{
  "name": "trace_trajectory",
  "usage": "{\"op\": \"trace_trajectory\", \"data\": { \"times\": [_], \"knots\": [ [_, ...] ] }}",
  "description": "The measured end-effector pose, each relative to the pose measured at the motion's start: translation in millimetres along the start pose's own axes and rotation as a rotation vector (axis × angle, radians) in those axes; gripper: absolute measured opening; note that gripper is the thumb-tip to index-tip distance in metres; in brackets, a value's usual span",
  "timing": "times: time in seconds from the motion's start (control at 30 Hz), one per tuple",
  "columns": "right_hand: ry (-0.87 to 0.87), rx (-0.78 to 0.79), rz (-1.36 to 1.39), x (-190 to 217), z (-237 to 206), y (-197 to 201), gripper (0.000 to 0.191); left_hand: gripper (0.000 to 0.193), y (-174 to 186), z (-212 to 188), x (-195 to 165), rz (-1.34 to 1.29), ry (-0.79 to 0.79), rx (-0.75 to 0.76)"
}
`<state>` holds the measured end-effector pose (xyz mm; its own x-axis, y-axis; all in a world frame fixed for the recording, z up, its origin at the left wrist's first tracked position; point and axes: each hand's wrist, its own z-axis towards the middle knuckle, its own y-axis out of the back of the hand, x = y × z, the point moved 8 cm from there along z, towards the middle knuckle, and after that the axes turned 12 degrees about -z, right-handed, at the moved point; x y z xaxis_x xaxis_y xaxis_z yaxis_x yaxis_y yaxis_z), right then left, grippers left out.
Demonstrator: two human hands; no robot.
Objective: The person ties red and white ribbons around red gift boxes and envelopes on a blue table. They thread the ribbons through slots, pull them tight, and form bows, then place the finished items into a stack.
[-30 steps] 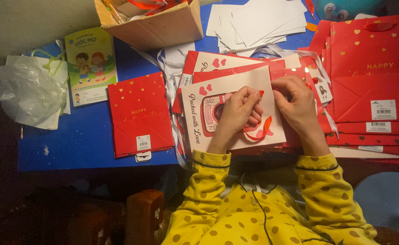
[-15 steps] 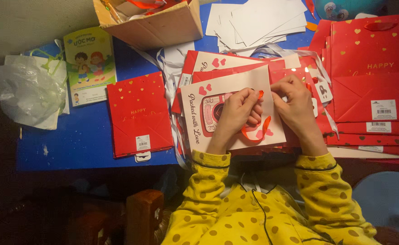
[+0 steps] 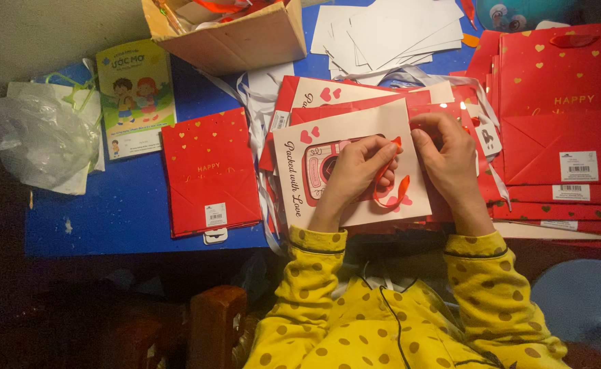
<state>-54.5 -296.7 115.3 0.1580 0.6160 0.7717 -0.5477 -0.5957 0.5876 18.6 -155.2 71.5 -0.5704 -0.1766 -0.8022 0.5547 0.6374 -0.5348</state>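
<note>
Over cream bag point(image 3: 355, 137): hands point(image 3: 410, 160) apparently pinching ribbon point(image 3: 389, 184).

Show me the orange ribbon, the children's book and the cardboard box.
orange ribbon point(image 3: 391, 195): head view, on the loop below the left hand's fingers.
children's book point(image 3: 135, 102): head view, on the middle of its cover.
cardboard box point(image 3: 246, 44): head view, on its near side wall.

A single head-worn camera looks steeply down from close above onto the blue desk point(image 3: 136, 212), with yellow dotted sleeves at the frame's bottom.
</note>
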Motion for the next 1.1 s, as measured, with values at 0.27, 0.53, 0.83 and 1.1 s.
{"op": "trace_trajectory", "data": {
  "times": [0.27, 0.53, 0.83, 1.1],
  "knots": [
    [0.061, 0.013, -0.108, 4.3, 0.9, -0.5, 0.024, 0.017, -2.3, -3.6, -2.8, -0.054, 0.021, 0.000],
    [0.027, 0.107, -0.060, -6.6, 1.5, -10.2, 0.025, 0.013, -0.6, -2.8, -2.0, -0.022, -0.019, 0.002],
    [0.026, 0.107, -0.027, -5.6, -1.0, -11.0, 0.016, 0.016, 0.1, -2.5, -1.4, 0.020, -0.007, -0.028],
    [0.086, 0.096, 0.009, -0.1, -4.3, -8.7, 0.013, 0.034, -7.7, -6.5, -22.6, 0.294, -0.084, -0.148]
  ]
}}
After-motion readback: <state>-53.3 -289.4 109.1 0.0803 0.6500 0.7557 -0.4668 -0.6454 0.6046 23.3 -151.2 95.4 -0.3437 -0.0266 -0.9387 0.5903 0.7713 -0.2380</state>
